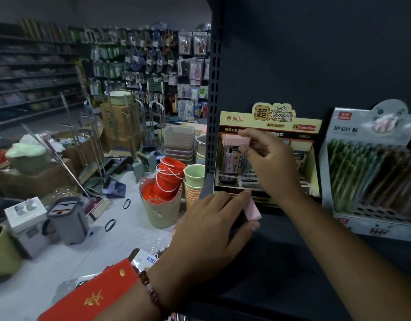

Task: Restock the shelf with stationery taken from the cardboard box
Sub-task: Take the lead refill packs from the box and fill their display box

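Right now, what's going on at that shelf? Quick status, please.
Right hand pinching pink case at yellow display box. Left hand holding second pink case below. Nothing blocking.

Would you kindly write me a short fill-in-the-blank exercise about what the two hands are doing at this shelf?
1. The right hand pinches a small ____ case in front of the yellow display box.
2. The left hand holds a second pink case and wears a beaded ____ at the wrist.
3. The pen display box stands to the ____ of the yellow one.

Missing words: pink; bracelet; right
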The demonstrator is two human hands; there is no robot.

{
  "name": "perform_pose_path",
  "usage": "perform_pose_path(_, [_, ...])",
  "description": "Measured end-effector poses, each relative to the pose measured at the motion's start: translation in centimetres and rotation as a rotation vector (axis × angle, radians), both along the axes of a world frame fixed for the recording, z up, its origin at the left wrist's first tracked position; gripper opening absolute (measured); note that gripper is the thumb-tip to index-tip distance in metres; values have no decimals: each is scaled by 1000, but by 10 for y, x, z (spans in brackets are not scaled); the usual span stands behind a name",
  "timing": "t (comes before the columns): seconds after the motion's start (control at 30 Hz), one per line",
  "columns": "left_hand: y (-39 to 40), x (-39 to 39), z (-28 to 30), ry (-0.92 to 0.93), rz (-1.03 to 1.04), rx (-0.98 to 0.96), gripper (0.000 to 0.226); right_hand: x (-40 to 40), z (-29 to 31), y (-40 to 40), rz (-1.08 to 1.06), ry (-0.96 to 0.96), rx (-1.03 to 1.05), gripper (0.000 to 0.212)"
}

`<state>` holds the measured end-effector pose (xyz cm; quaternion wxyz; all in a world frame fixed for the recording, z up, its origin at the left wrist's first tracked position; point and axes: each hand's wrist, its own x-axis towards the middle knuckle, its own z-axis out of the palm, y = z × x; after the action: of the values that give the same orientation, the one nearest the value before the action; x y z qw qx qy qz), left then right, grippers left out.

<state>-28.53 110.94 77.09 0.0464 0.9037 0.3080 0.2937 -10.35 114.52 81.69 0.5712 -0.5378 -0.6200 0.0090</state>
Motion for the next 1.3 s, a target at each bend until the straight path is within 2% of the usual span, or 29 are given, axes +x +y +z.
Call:
perform_pose_path(0.2, [1,1,0,-6,-4,-5,61,-2,2,-1,38,-50,-47,33])
perform_pose_path(0.43, [1,1,0,1,-1,-13,62,5,-1,9,-5,10,-38,30])
perform_pose_path(0.8, [1,2,-1,-3,2,-15,63,3,-6,21,-141,-192,2,29])
perform_pose_path(1.3, [1,2,-1,-17,18,4,59,2,-13,21,-312,-423,-110,44])
